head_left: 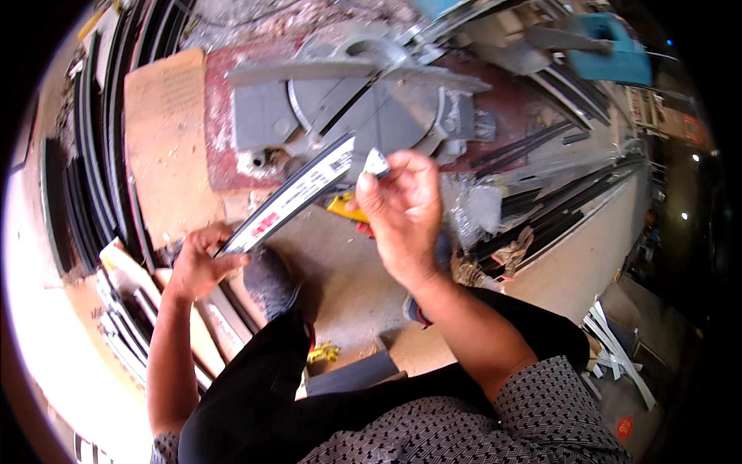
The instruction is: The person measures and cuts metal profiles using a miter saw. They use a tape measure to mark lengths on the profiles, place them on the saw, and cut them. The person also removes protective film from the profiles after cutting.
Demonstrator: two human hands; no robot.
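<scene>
My left hand (202, 264) is closed around the lower end of a dark, narrow profile strip (290, 193), which slants up and to the right. A white printed film covers the strip's face. Close to its upper end, my right hand (406, 216) pinches a small crumpled white piece of film (376, 163) between thumb and forefinger. A greyish see-through patch lies between that piece and the strip; I cannot tell whether they are joined. A yellow object with some red (345, 207) shows behind my right fingers, partly hidden; its kind and whether I touch it are unclear.
Ahead stands a grey mitre saw (263, 116) on a reddish board (220, 166). Cardboard (162, 116) and long dark profiles (97, 155) lie left. Work gloves (512, 254), plastic wrap (471, 209) and more profiles (553, 205) lie right. White offcuts (618, 352) are at lower right.
</scene>
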